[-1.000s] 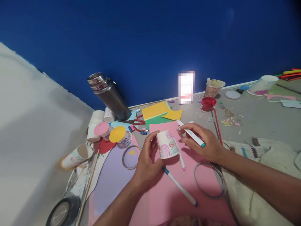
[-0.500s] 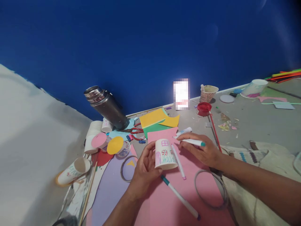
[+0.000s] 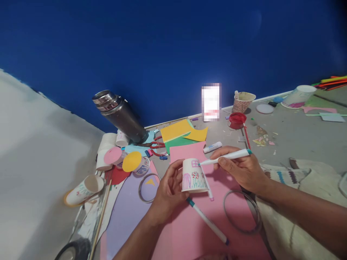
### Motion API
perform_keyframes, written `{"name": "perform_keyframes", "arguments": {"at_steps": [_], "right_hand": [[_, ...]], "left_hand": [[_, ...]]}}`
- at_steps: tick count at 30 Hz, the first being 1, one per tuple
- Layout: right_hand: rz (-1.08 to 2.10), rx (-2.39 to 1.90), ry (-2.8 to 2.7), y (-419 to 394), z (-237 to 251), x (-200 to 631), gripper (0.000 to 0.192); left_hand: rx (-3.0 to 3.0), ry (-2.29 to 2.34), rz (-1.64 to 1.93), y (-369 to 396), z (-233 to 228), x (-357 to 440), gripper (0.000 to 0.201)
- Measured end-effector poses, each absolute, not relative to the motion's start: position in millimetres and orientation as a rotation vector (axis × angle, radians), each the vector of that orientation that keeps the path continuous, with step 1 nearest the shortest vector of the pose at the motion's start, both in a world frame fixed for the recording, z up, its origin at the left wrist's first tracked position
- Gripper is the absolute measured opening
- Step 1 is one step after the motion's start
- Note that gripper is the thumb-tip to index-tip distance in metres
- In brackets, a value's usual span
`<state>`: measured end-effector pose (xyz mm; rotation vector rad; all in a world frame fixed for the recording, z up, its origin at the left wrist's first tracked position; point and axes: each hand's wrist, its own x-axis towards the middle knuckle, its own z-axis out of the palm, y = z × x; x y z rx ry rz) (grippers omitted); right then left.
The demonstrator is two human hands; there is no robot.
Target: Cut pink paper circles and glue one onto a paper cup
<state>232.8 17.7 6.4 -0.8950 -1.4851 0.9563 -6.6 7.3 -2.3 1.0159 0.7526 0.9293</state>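
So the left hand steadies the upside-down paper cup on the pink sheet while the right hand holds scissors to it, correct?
Not quite. In the head view the right hand holds a marker, not scissors, its tip at the paper cup. The left hand does steady the upside-down cup on the pink sheet.

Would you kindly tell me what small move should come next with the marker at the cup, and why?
Probably a short stroke on the cup's side. The right hand holds the marker with its tip at the paper cup, beside the pink window drawn there, while the left hand steadies the upturned cup on the pink sheet.
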Motion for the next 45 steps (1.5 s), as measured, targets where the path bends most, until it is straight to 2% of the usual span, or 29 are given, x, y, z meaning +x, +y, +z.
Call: {"name": "perform_keyframes", "arguments": {"at_steps": [27,45], "right_hand": [[1.016,-0.943,-1.431,18.0,13.0,233.5,0.02],[1.019,-0.952,-1.447,16.4,13.5,234.7,0.025]], "left_hand": [[1.061,0.798,0.906,5.5,-2.3,-6.2,0.071],[1.074,0.835,0.871,1.5,3.7,-1.0,0.066]]}}
